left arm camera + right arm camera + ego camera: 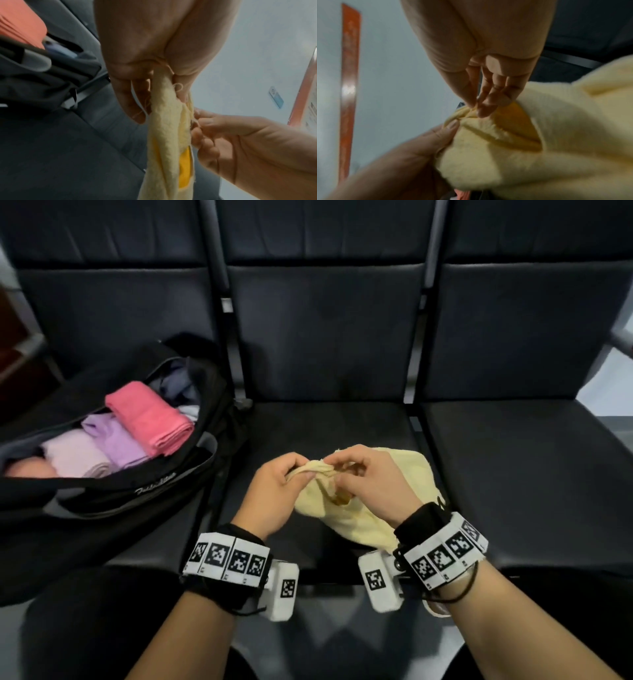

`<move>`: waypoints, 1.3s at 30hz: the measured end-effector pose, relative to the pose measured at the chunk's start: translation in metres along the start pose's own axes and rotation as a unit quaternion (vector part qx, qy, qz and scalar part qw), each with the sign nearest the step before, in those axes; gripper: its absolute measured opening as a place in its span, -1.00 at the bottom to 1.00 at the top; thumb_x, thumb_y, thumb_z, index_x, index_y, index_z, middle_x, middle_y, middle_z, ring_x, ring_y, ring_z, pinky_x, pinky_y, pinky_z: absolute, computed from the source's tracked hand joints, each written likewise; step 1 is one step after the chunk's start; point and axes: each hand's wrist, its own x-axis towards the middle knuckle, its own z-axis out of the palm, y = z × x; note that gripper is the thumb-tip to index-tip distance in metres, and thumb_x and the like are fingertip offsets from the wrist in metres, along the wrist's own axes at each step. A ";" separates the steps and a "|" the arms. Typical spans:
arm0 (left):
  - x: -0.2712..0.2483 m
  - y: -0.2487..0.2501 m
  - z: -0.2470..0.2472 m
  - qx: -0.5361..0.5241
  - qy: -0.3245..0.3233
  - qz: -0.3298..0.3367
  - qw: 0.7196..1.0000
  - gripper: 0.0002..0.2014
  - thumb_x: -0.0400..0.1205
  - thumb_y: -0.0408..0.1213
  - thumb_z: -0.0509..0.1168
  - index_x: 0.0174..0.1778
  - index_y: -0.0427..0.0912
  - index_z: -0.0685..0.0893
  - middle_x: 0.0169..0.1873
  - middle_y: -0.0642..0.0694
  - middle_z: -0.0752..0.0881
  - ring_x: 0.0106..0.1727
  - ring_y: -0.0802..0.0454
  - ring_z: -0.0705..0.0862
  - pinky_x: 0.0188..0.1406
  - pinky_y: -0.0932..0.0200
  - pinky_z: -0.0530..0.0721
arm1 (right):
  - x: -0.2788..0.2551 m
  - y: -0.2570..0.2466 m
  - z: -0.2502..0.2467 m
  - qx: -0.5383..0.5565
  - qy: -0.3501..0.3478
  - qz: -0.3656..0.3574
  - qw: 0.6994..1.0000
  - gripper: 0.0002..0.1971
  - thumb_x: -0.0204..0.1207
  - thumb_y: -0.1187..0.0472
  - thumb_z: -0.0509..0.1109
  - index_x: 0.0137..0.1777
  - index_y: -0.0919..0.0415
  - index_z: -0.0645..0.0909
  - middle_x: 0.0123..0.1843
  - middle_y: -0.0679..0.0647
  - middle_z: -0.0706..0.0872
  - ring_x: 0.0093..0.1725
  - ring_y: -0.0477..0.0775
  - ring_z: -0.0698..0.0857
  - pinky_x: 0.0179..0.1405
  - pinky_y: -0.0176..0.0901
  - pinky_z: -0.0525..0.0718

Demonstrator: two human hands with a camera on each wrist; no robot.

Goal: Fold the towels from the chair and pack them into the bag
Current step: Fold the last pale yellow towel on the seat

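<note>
A pale yellow towel (394, 474) with an orange label lies bunched on the middle chair seat (342, 422). My left hand (274, 487) grips a gathered edge of it, and in the left wrist view the yellow towel (166, 135) hangs down from the curled fingers. My right hand (363, 474) pinches the same edge close beside the left; its fingertips (481, 108) meet on the yellow towel (556, 135). An open black bag (137, 494) sits on the left seat. It holds a folded pink towel (150, 419) and folded lilac towels (113, 440).
Dark padded seats stand in a row with metal frames between them. The right seat (513, 474) lies beside the towel. My dark-clad legs are at the bottom of the head view. A pale wall with an orange strip (348, 81) shows in the wrist views.
</note>
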 end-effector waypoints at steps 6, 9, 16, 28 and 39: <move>-0.016 0.008 -0.038 0.000 -0.011 0.059 0.998 -0.82 0.66 -0.32 0.37 -0.12 0.09 0.77 -0.19 0.11 0.80 -0.14 0.24 0.73 -0.18 0.39 0.60 | 0.013 -0.030 0.023 -0.202 -0.037 -0.134 0.969 -0.87 0.36 0.12 0.62 -0.16 -0.09 0.73 -0.17 -0.06 0.63 -0.23 -0.12 0.62 -0.17 -0.24 0.60; -0.021 0.013 -0.050 -0.006 0.016 0.076 0.997 -0.86 0.66 -0.30 0.38 -0.07 0.06 0.76 -0.16 0.09 0.79 -0.09 0.17 0.74 -0.10 0.30 0.65 | 0.014 -0.040 0.029 -0.184 -0.041 -0.180 0.965 -0.82 0.38 0.11 0.61 -0.08 -0.13 0.71 -0.12 -0.08 0.61 -0.17 -0.08 0.63 -0.17 -0.29 0.60; -0.024 0.020 -0.062 0.003 0.032 0.068 0.997 -0.84 0.59 -0.21 0.46 -0.11 0.09 0.58 -0.30 0.01 0.72 -0.29 0.11 0.68 -0.28 0.20 0.57 | 0.007 -0.053 0.041 -0.211 -0.062 -0.259 0.940 -0.84 0.47 0.23 0.52 -0.01 -0.02 0.70 -0.09 -0.12 0.58 -0.12 -0.09 0.63 -0.15 -0.29 0.60; -0.020 0.047 -0.067 0.069 -0.084 0.091 0.990 -0.81 0.42 -0.21 0.55 -0.28 -0.21 0.70 -0.10 -0.09 0.64 -0.04 -0.05 0.67 0.09 -0.15 0.65 | 0.024 -0.098 0.006 -0.080 -0.016 -0.233 0.969 -0.89 0.42 0.29 0.39 -0.20 0.04 0.59 -0.28 -0.07 0.68 -0.30 -0.06 0.63 -0.30 -0.17 0.60; 0.008 0.057 -0.114 0.098 -0.014 0.095 0.991 -0.62 0.47 -0.08 0.58 -0.34 -0.35 0.67 -0.47 0.01 0.55 -0.40 0.21 0.46 -0.39 0.15 0.39 | 0.037 -0.125 -0.080 0.000 0.140 -0.222 0.965 -0.93 0.58 0.27 0.37 -0.07 0.08 0.58 -0.24 -0.05 0.62 -0.28 -0.10 0.56 -0.33 -0.23 0.57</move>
